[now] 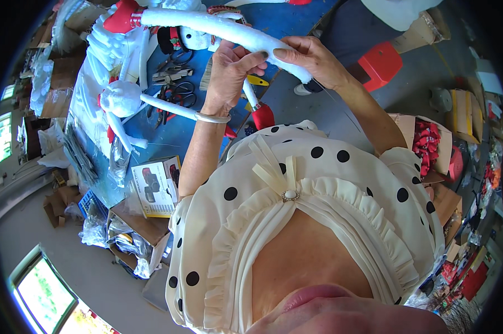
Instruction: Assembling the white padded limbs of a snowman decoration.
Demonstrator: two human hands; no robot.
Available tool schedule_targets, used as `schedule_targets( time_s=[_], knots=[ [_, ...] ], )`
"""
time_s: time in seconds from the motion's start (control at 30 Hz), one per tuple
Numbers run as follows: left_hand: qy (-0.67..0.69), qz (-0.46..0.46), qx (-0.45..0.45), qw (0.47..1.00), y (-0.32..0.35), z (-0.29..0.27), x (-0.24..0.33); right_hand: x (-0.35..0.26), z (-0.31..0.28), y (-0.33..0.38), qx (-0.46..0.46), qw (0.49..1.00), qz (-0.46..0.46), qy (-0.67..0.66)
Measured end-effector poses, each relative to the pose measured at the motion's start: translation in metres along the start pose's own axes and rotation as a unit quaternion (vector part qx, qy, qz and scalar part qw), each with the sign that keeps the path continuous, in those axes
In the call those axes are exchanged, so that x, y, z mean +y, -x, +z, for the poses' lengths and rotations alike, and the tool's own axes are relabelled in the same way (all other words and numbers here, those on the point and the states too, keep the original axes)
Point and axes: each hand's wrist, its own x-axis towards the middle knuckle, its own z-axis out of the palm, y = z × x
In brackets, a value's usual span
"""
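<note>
A long white plush leg [207, 23] with a red laced boot [122, 18] stretches across the top of the view. My left hand [235, 69], with a bangle at the wrist, pinches its lower edge near the bare end. Beside it my right hand [317, 61] grips the same end, thumb on top and fingers partly hidden. Thin dark strands trail below my right hand. Behind my left hand lies a snowman doll [195, 39] with a black hat. Another red boot [262, 116] on a white limb hangs at the table edge.
The blue table [168, 139] bears scissors [185, 94], pliers-like tools [172, 74], a white plush figure [121, 99] and piled white plush limbs [98, 61]. A printed box [156, 186] stands at the near left. To the right are a red stool [380, 64] and a carton of red pieces [427, 146].
</note>
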Motion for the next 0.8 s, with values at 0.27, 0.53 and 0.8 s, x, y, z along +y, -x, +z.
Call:
schedule_targets(
  time_s=[0.27, 0.53, 0.8],
  knots=[
    [-0.047, -0.027, -0.011, 0.998, 0.000, 0.008, 0.002, 0.000, -0.005, 0.007, 0.022, 1.000, 0.007, -0.013],
    [-0.050, -0.023, -0.015, 0.998, -0.011, 0.034, -0.013, -0.003, -0.021, 0.029, 0.053, 0.999, 0.002, 0.005],
    [-0.039, -0.032, -0.041, 0.998, -0.020, 0.079, -0.035, 0.001, -0.058, 0.066, 0.079, 0.997, 0.027, -0.008]
  ],
)
